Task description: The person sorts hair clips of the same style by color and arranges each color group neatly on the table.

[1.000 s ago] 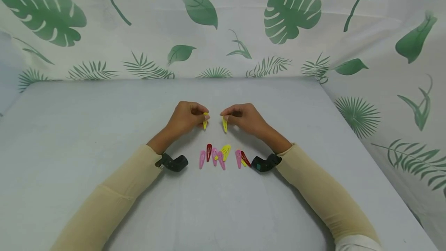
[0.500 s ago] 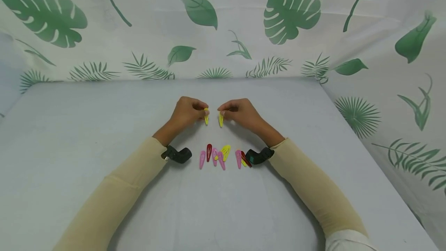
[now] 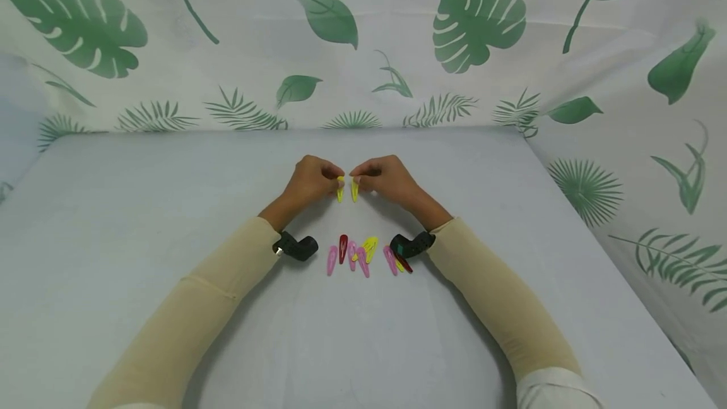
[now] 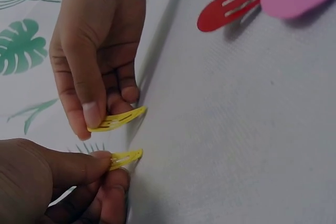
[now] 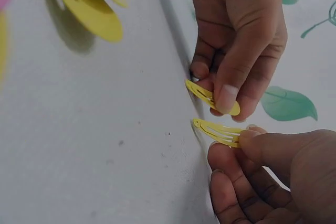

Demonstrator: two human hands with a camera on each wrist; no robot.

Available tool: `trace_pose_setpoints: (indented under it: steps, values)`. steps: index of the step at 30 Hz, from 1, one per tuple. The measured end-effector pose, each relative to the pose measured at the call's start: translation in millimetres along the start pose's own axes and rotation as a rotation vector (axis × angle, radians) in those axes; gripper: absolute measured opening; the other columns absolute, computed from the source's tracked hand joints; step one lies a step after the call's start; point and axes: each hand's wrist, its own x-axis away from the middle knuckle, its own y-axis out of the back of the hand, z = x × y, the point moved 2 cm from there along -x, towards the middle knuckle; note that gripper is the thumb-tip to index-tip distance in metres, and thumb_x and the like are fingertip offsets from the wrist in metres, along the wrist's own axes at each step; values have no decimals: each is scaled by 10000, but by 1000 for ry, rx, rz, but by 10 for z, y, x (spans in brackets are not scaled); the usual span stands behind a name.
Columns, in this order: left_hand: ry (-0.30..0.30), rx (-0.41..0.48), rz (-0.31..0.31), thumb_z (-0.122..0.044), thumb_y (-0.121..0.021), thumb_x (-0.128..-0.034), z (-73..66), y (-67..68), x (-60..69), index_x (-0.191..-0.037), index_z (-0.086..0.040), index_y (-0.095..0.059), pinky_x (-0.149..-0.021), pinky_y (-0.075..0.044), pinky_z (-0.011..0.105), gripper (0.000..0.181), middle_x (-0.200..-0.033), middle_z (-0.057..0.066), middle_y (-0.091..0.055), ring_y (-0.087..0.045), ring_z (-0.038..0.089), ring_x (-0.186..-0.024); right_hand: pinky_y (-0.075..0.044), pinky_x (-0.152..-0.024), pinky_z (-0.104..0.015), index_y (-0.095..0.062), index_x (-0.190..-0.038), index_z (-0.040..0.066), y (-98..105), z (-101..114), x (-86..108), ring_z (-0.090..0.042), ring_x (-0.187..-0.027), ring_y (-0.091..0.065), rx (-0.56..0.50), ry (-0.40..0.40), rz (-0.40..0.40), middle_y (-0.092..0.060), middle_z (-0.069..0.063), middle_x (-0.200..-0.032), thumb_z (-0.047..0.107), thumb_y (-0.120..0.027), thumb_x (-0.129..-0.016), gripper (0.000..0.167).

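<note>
My left hand (image 3: 313, 180) pinches a yellow snap hair clip (image 3: 340, 190) by its wide end between thumb and fingers, narrow end toward me. In the same way, my right hand (image 3: 390, 182) holds a second yellow hair clip (image 3: 354, 190). The two clips are side by side with a small gap, over the far half of the table. Both wrist views show them apart: the left hand's clip (image 4: 126, 159) and the right hand's clip (image 4: 118, 120) lie roughly parallel. Whether their tips touch the table I cannot tell.
Nearer me on the white table (image 3: 352, 339) lie several loose clips: a red clip (image 3: 343, 249), a pink clip (image 3: 332, 260), a yellow clip (image 3: 370, 248), and a dark red clip (image 3: 404, 263) partly under the right wrist camera (image 3: 413, 245). A leaf-print cloth (image 3: 386, 36) hangs behind.
Both hands have moved toward each other and slightly away from me, bringing the two held yellow clips closer together. The loose clips have stayed in place.
</note>
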Motion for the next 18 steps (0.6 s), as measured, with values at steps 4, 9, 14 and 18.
trace_pose_setpoints:
  steps: [4, 9, 14, 18]
  values:
    - [-10, -38, -18, -56, -691, -871, 25, -14, -35, -1016, 23, -733, -680, -475, 279, 171, -937, 117, -700, -585, 187, -824, -486, -638, -275, -743, -1037, 29, -9, -2, -35, -170, -742, -634, -13, 7, 1, -713, -67, -888, 124, -671, -930, 160]
    - [-18, -62, -36, -65, -686, -876, 56, -22, -88, -1029, 26, -731, -750, -486, 319, 185, -981, 128, -701, -589, 212, -888, -488, -618, -270, -741, -1015, 19, -34, -35, -94, -165, -717, -637, -14, 22, 5, -710, -71, -880, 105, -670, -927, 142]
    - [-18, -77, -24, -64, -679, -882, 45, -20, -116, -1056, 35, -721, -768, -485, 334, 205, -993, 138, -699, -596, 221, -895, -491, -623, -277, -739, -1016, 11, -60, -58, -147, -172, -709, -635, 9, 26, 7, -709, -80, -869, 90, -657, -932, 141]
    - [-10, -92, -8, -53, -664, -882, 34, -22, -129, -1080, 46, -711, -761, -477, 328, 226, -992, 150, -695, -591, 221, -886, -481, -636, -276, -741, -1023, 17, -70, -47, -184, -171, -715, -621, 50, 13, 18, -708, -79, -878, 84, -649, -929, 147]
